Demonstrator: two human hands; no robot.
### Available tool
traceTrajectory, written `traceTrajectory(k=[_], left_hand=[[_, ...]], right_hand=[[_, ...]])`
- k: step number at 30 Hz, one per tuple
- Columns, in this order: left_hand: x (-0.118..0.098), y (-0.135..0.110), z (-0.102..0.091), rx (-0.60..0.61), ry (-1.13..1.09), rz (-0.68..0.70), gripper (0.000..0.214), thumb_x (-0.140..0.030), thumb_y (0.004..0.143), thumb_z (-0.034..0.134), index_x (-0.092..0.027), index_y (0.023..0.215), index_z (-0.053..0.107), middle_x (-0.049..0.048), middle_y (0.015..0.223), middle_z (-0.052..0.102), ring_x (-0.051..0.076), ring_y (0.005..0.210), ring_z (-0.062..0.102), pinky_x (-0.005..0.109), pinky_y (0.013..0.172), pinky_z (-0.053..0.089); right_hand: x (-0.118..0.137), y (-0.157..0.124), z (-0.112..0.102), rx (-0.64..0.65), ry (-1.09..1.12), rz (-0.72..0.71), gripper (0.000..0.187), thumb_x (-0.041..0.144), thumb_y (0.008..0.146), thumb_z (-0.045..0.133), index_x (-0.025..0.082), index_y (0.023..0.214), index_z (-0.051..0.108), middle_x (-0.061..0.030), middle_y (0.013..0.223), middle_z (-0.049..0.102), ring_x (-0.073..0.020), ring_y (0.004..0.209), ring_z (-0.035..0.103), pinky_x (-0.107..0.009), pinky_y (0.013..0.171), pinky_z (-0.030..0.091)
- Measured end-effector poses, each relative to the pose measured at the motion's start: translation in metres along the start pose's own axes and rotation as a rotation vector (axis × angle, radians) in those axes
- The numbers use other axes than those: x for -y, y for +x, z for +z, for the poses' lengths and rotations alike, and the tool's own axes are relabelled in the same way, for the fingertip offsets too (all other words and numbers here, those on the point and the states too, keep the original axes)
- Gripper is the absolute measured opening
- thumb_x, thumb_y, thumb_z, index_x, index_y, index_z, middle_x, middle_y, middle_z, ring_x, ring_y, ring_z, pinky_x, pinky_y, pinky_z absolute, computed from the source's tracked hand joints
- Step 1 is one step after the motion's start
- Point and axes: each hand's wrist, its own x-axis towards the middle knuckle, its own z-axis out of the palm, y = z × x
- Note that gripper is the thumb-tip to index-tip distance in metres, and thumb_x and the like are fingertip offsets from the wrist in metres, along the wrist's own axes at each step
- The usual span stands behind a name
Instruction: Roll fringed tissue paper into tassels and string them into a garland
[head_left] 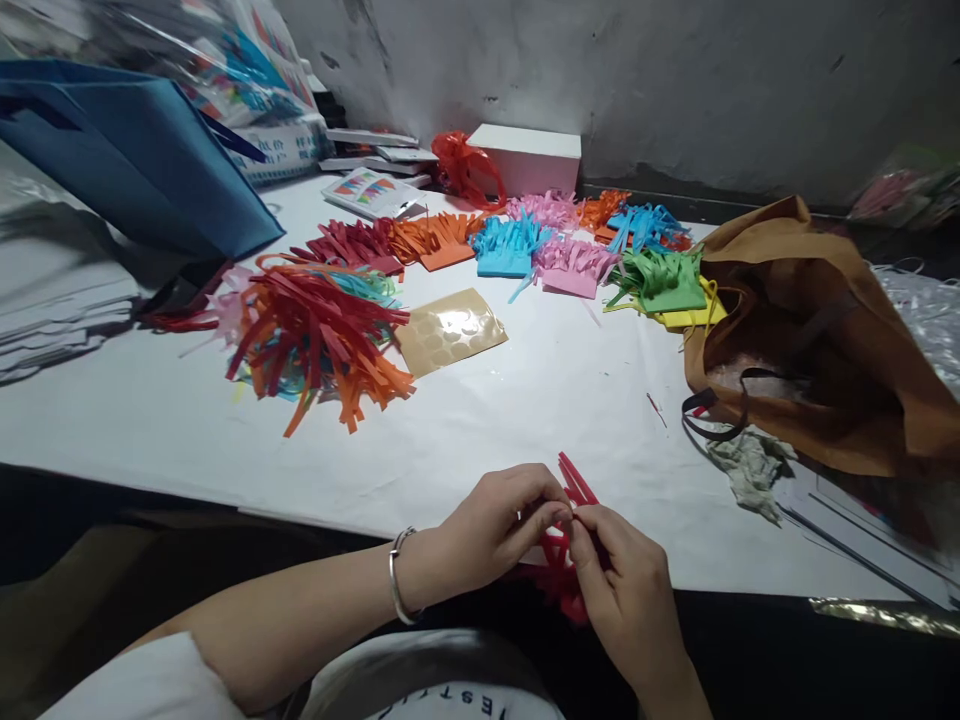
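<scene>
At the front edge of the white table, my left hand (517, 520) and my right hand (622, 580) meet with thumbs and fingertips pinched together. Between them is a red paper tassel (566, 590); some of its strips stick up past my fingers and the rest hang below, over the table edge. The exact spot that I pinch is hidden by my fingers. Beyond my hands lies a sheet of round clear stickers (454, 330). Left of it is a heap of finished-looking multicoloured tassels (315, 330), red and orange on top.
Fringed paper bundles, such as a blue one (510, 250) and a green one (664, 280), line the back. A brown bag (817, 350) lies open at right, with crumpled paper (750, 470) before it. A blue bag (142, 150) stands at left, a white box (532, 160) by the wall.
</scene>
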Motion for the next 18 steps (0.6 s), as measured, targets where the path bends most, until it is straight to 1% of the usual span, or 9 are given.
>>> traceTrajectory(k=[3, 5, 7, 9, 12, 14, 18], left_hand=[[0.001, 0.002, -0.001, 0.017, -0.011, 0.018, 0.018, -0.02, 0.096, 0.05, -0.015, 0.089, 0.065, 0.0035, 0.079, 0.065, 0.012, 0.07, 0.056, 0.023, 0.066, 0.047], [0.001, 0.004, -0.003, 0.043, -0.052, 0.004, 0.015, -0.02, 0.094, 0.054, -0.014, 0.093, 0.068, 0.0046, 0.083, 0.067, 0.012, 0.072, 0.058, 0.023, 0.068, 0.048], [0.0, 0.005, -0.004, 0.042, -0.133, -0.061, 0.013, -0.021, 0.091, 0.061, -0.015, 0.096, 0.07, 0.0054, 0.087, 0.068, 0.012, 0.074, 0.06, 0.023, 0.067, 0.049], [0.0, 0.007, -0.004, 0.014, -0.255, -0.167, 0.012, -0.022, 0.088, 0.065, -0.014, 0.095, 0.07, 0.0046, 0.084, 0.069, 0.011, 0.07, 0.06, 0.021, 0.063, 0.05], [-0.001, 0.007, -0.006, 0.021, -0.402, -0.293, 0.015, -0.026, 0.089, 0.062, -0.012, 0.089, 0.068, 0.0024, 0.074, 0.066, 0.01, 0.06, 0.058, 0.021, 0.057, 0.05], [-0.002, 0.007, -0.009, 0.06, -0.385, -0.306, 0.018, -0.026, 0.09, 0.06, -0.011, 0.089, 0.068, 0.0032, 0.074, 0.067, 0.01, 0.06, 0.06, 0.022, 0.058, 0.051], [-0.003, 0.009, -0.018, 0.158, -0.221, -0.276, 0.017, -0.022, 0.088, 0.059, -0.012, 0.091, 0.072, 0.0042, 0.075, 0.07, 0.011, 0.064, 0.062, 0.02, 0.06, 0.051]], right_hand=[[-0.001, 0.001, -0.001, 0.033, 0.002, 0.0, 0.021, 0.018, 0.098, 0.044, 0.02, 0.084, 0.06, -0.0002, 0.073, 0.064, -0.0133, 0.064, 0.061, -0.023, 0.059, 0.045], [-0.002, 0.002, -0.002, 0.052, 0.034, 0.008, 0.021, 0.018, 0.098, 0.044, 0.02, 0.085, 0.061, 0.0001, 0.073, 0.064, -0.0133, 0.064, 0.061, -0.022, 0.059, 0.045], [-0.004, 0.003, -0.001, 0.04, 0.068, 0.033, 0.021, 0.019, 0.098, 0.044, 0.02, 0.086, 0.061, 0.0002, 0.074, 0.065, -0.013, 0.065, 0.062, -0.022, 0.059, 0.046], [-0.005, 0.002, 0.0, 0.016, 0.084, 0.064, 0.021, 0.019, 0.098, 0.044, 0.02, 0.086, 0.061, 0.0006, 0.074, 0.066, -0.0124, 0.064, 0.061, -0.021, 0.059, 0.046], [-0.005, 0.001, 0.002, -0.011, 0.083, 0.092, 0.021, 0.021, 0.098, 0.045, 0.021, 0.084, 0.061, 0.0013, 0.072, 0.064, -0.0119, 0.062, 0.06, -0.021, 0.058, 0.045], [-0.004, 0.0, 0.003, -0.014, 0.072, 0.08, 0.021, 0.021, 0.098, 0.045, 0.021, 0.084, 0.06, 0.0016, 0.072, 0.064, -0.0117, 0.062, 0.06, -0.021, 0.058, 0.045], [-0.005, -0.001, 0.005, -0.005, 0.039, 0.017, 0.021, 0.019, 0.098, 0.044, 0.021, 0.085, 0.061, 0.0013, 0.072, 0.064, -0.0122, 0.062, 0.062, -0.021, 0.058, 0.045]])
